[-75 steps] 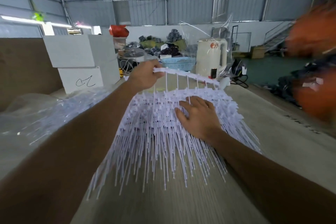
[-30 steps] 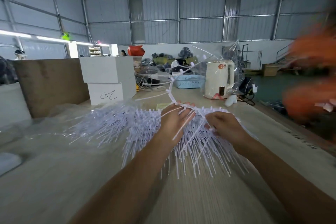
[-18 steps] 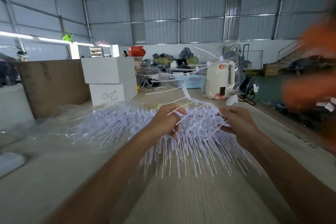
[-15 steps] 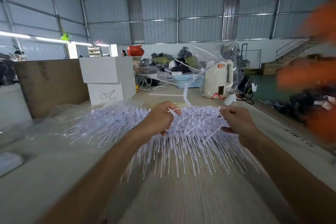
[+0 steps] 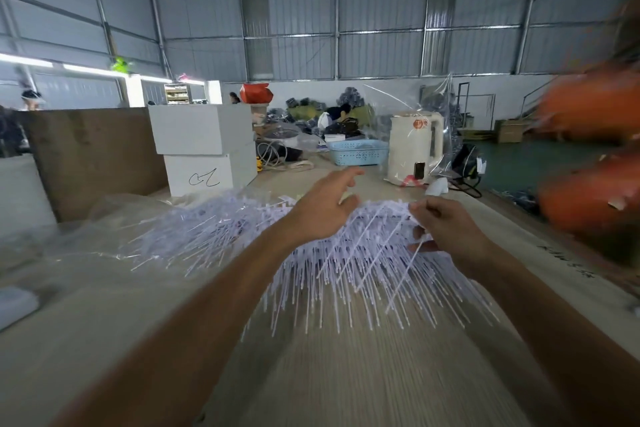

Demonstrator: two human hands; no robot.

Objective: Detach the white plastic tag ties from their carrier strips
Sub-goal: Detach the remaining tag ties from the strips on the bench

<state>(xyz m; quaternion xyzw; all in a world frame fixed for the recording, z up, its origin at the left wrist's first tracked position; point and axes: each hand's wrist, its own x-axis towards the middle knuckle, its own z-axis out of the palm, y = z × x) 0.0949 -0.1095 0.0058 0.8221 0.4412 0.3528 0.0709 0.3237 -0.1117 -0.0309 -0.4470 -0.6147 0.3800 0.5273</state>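
Big heap of white tag ties (image 5: pixel 363 267) lies on the table (image 5: pixel 346 374) in front of us, stems fanned toward the camera, heads bunched at the far edge under our hands. Many look ganged in rows on carrier strips, though blur stops us telling strip from loose tie. A second, flatter spread of ties (image 5: pixel 194 229) sits to the left on clear plastic sheeting (image 5: pixel 69 243); we judge that as the detached lot, not certain. Right hand (image 5: pixel 446 229) pinches a few ties at the heap's top right, fingers (image 5: pixel 420 208) curled and clamped on them. Left hand (image 5: pixel 322 208) hovers over the heap's top, fingers spread apart and reaching forward, holding nothing. Progress call: partway, with the main heap not worked through, so most of the job is left. Further out on the table: two stacked white boxes (image 5: pixel 204 146), a blue basket (image 5: pixel 356 151), a cream kettle (image 5: pixel 415 149). Orange blur at right edge, can't identify it.
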